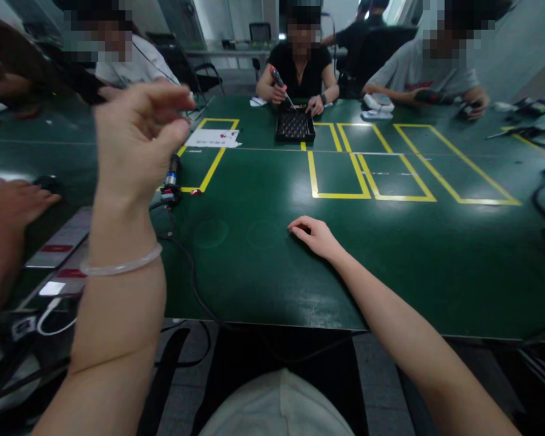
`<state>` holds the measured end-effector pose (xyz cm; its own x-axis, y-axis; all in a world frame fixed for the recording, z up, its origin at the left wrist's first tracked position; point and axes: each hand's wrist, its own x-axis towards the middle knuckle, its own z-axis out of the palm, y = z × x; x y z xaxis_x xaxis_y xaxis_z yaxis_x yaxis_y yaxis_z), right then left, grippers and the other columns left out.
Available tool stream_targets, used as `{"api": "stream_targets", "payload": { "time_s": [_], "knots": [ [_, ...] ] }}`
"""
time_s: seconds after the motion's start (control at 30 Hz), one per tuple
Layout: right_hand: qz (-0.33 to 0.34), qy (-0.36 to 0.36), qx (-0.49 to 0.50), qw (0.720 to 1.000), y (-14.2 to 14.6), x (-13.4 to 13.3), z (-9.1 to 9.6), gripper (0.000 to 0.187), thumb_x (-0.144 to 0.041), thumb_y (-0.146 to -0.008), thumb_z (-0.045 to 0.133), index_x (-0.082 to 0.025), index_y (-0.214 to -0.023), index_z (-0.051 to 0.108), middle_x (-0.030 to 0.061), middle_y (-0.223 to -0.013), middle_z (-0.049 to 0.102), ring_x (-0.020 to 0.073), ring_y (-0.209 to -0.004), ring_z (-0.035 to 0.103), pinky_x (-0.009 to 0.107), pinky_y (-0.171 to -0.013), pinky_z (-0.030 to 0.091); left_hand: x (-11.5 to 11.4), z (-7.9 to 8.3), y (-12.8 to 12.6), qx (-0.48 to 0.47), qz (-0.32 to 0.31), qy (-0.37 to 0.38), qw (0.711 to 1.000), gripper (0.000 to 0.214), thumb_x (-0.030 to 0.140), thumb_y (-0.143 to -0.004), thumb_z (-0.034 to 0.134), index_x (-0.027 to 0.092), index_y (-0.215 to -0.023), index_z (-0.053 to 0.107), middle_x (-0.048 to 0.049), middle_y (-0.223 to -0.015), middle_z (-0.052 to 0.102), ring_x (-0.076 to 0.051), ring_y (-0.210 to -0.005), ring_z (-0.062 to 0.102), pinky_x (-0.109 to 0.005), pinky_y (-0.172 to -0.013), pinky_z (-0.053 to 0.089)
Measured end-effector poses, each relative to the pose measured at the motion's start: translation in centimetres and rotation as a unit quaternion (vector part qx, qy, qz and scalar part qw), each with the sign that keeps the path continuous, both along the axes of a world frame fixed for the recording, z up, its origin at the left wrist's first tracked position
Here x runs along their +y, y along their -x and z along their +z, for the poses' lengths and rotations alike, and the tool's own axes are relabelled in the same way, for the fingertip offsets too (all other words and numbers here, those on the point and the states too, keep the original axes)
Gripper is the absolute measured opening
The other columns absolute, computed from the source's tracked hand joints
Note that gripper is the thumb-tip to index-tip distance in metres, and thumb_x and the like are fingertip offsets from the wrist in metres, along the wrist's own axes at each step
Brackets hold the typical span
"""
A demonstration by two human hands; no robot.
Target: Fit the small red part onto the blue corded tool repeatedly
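My left hand [136, 136] is raised above the table at the left, close to the camera, a pale bangle [122, 266] round its wrist. Its fingers bend forward, with a gap to the thumb and nothing visible between them. Just beyond it, a dark cylindrical tool [171, 178] with a blue band stands on the table, partly hidden by the hand. My right hand [315, 235] rests on the green table top [263, 272] near the middle. Its fingers are loosely curved, the thumb a little apart, and nothing shows in them.
Across the table, a person holds a red-and-black screwdriver [278, 79] over a black tray [295, 127]. Yellow tape [340, 195] marks rectangles. A white paper [212, 138] lies left. A black cable [193, 272] crosses the near edge. Another person's hand [16, 203] rests far left.
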<state>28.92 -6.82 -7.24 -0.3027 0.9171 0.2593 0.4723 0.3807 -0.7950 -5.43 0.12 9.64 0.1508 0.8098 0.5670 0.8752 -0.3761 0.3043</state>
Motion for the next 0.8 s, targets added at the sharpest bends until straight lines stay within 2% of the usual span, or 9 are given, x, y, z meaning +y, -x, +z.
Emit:
{"api": "stream_targets", "payload": {
  "time_s": [0.07,0.1,0.17,0.27,0.4,0.5,0.6,0.7,0.8],
  "knots": [
    [0.000,0.002,-0.001,1.000,0.0,0.1,0.0,0.017,-0.028,-0.093,0.058,-0.019,-0.097,0.072,0.0052,-0.097,0.075,0.0183,-0.086,0.067,0.031,-0.080,0.050,1.2,-1.9,-0.1,0.035,0.068,0.065,0.995,0.042,0.035,-0.098,0.055,0.014,-0.133,0.061,-0.0061,-0.125,0.066,-0.024,-0.112,0.065,-0.047,-0.102,0.049],
    [0.000,0.002,-0.002,1.000,0.0,0.1,0.0,0.017,-0.027,-0.093,0.058,-0.019,-0.097,0.072,0.0052,-0.097,0.075,0.0184,-0.086,0.067,0.032,-0.081,0.049,1.9,-3.2,0.1,0.065,0.120,0.119,0.984,0.040,0.033,-0.095,0.057,0.013,-0.129,0.065,-0.0077,-0.120,0.069,-0.025,-0.109,0.066,-0.047,-0.101,0.050],
    [0.001,0.002,-0.003,1.000,0.0,0.1,0.0,0.017,-0.027,-0.093,0.058,-0.019,-0.098,0.072,0.0054,-0.097,0.075,0.0188,-0.088,0.067,0.032,-0.082,0.049,3.3,-5.9,0.9,0.123,0.189,0.193,0.955,0.044,0.034,-0.093,0.059,0.016,-0.132,0.066,-0.0127,-0.124,0.068,-0.034,-0.115,0.062,-0.052,-0.100,0.051],
    [0.002,0.001,-0.001,1.000,0.1,0.1,0.1,0.017,-0.026,-0.094,0.058,-0.018,-0.098,0.072,0.0058,-0.097,0.075,0.0188,-0.087,0.067,0.033,-0.083,0.049,4.6,-9.3,1.9,0.174,0.208,0.229,0.935,0.049,0.037,-0.095,0.056,0.018,-0.140,0.062,-0.0173,-0.132,0.063,-0.040,-0.121,0.059,-0.055,-0.098,0.050],
    [-0.001,0.007,0.003,1.000,0.1,0.1,0.1,0.017,-0.026,-0.093,0.058,-0.018,-0.097,0.073,0.0057,-0.097,0.075,0.0188,-0.088,0.067,0.033,-0.084,0.049,4.9,-11.6,2.3,0.193,0.209,0.254,0.925,0.046,0.032,-0.095,0.052,0.017,-0.137,0.065,-0.0194,-0.128,0.064,-0.041,-0.115,0.062,-0.055,-0.093,0.051],
    [0.002,0.007,0.002,1.000,0.1,0.1,0.2,0.017,-0.026,-0.093,0.058,-0.018,-0.098,0.072,0.0062,-0.097,0.075,0.0191,-0.089,0.067,0.033,-0.084,0.049,5.1,-12.3,2.3,0.192,0.196,0.240,0.931,0.043,0.030,-0.096,0.048,0.016,-0.132,0.067,-0.0198,-0.129,0.063,-0.039,-0.112,0.063,-0.053,-0.092,0.051],
    [0.003,0.004,0.002,1.000,0.1,0.0,0.2,0.017,-0.026,-0.093,0.058,-0.018,-0.097,0.072,0.0056,-0.097,0.075,0.0187,-0.089,0.067,0.032,-0.085,0.049,5.3,-13.0,1.6,0.183,0.152,0.239,0.941,0.040,0.034,-0.097,0.049,0.020,-0.129,0.069,-0.0152,-0.125,0.067,-0.035,-0.112,0.063,-0.047,-0.091,0.051],
    [0.002,0.002,-0.001,1.000,0.1,0.1,0.1,0.017,-0.026,-0.093,0.057,-0.019,-0.097,0.072,0.0053,-0.098,0.075,0.0182,-0.089,0.067,0.032,-0.085,0.049,5.1,-13.8,-0.6,0.154,0.076,0.243,0.955,0.036,0.034,-0.096,0.052,0.021,-0.124,0.071,-0.0113,-0.119,0.070,-0.031,-0.110,0.064,-0.041,-0.092,0.050],
    [0.005,0.001,0.011,1.000,0.0,0.2,-0.1,0.017,-0.026,-0.093,0.058,-0.018,-0.098,0.071,0.0052,-0.097,0.074,0.0178,-0.087,0.067,0.032,-0.084,0.050,4.1,-14.3,-4.0,0.084,-0.039,0.273,0.958,0.033,0.031,-0.093,0.054,0.017,-0.118,0.071,-0.0106,-0.116,0.071,-0.026,-0.106,0.066,-0.035,-0.093,0.050]
  ]
}}
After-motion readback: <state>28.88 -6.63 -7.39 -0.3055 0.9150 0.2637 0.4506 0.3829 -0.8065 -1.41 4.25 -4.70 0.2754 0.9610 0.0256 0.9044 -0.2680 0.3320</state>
